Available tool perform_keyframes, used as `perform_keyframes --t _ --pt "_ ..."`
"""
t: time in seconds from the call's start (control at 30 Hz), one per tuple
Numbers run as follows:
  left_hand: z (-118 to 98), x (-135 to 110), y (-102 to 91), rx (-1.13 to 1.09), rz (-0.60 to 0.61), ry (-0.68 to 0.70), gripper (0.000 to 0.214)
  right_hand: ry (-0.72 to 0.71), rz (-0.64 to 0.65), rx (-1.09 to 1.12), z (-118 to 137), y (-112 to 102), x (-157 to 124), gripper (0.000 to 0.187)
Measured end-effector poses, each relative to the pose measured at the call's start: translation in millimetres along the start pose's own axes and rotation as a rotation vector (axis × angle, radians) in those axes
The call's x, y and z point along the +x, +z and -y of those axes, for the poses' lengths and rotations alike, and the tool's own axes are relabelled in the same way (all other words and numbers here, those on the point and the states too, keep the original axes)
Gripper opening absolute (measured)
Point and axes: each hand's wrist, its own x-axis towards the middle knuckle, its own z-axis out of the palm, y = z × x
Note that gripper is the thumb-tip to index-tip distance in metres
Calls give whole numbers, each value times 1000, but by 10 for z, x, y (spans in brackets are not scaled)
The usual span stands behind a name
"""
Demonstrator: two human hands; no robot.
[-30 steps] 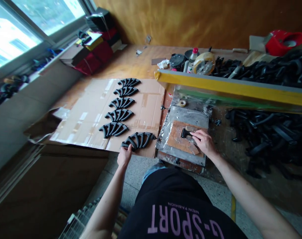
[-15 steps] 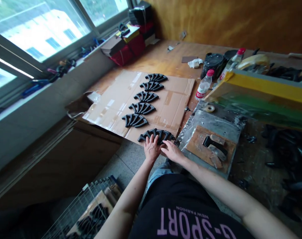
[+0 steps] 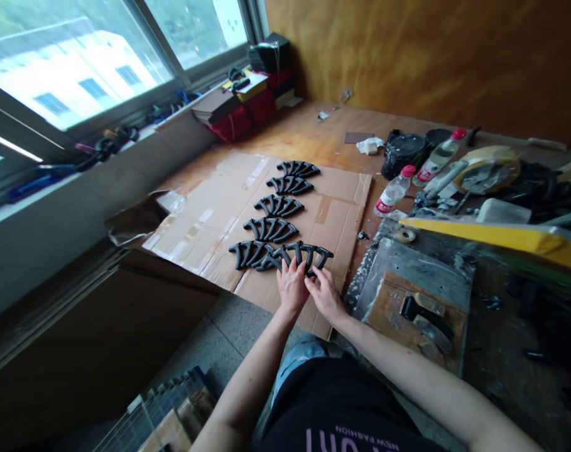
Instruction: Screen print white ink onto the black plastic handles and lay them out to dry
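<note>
Flattened cardboard (image 3: 342, 216) covers part of the bench (image 3: 266, 135). At its near side, the left hand (image 3: 293, 289), fingers spread, and right hand (image 3: 326, 295), fingers bent, touch a fan of black curved pieces (image 3: 298, 250); whether they grip, I cannot tell. Five similar fans (image 3: 271, 228) stretch leftward and far.

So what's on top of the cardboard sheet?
Clusters of black curved pieces lie on the cardboard sheet. The left hand and right hand partly cover the nearest cluster; cardboard beneath them is hidden.

Black pieces (image 3: 271, 230), tan cardboard (image 3: 342, 216), mottled amber wall (image 3: 360, 56) at one o'clock, red-capped bottles (image 3: 393, 193) at two, yellow strip (image 3: 492, 233) at three
</note>
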Motion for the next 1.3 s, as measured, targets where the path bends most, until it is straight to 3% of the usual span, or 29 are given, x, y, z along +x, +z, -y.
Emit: perform_keyframes --t 0.17,0.27,0.33,0.43,0.53,0.63,0.77,0.9,1.07,1.3 --pt "-329 1319 -164 12 -64 198 41 -77 -174 1 200 -314 1132 59" --pt "-604 2135 -139 12 -65 276 38 -28 -187 -179 132 -405 1590 58" --pt "-802 2601 -72 13 -42 320 37 3 -156 -401 -30 -349 1695 55" --pt "-1073 3133 98 12 20 336 36 -63 -102 -685 -352 -167 1654 54" --pt "-1237 3485 314 1 98 296 37 -150 -108 -791 -590 -31 1570 59" --pt "-1267 3730 502 -13 130 278 37 -174 -132 -791 -662 -6 1538 63" --pt "-1209 3955 644 -35 102 264 38 -179 -123 -739 -618 -48 1526 65" --pt "-1128 3965 766 -72 30 258 53 -158 -98 -693 -545 -83 1508 64" --pt "-941 3589 966 -158 -121 394 64 -106 -44 -696 -446 -116 1494 64" --pt "-645 2855 1081 -158 -18 483 56 -91 -19 -671 -189 -247 1509 60"
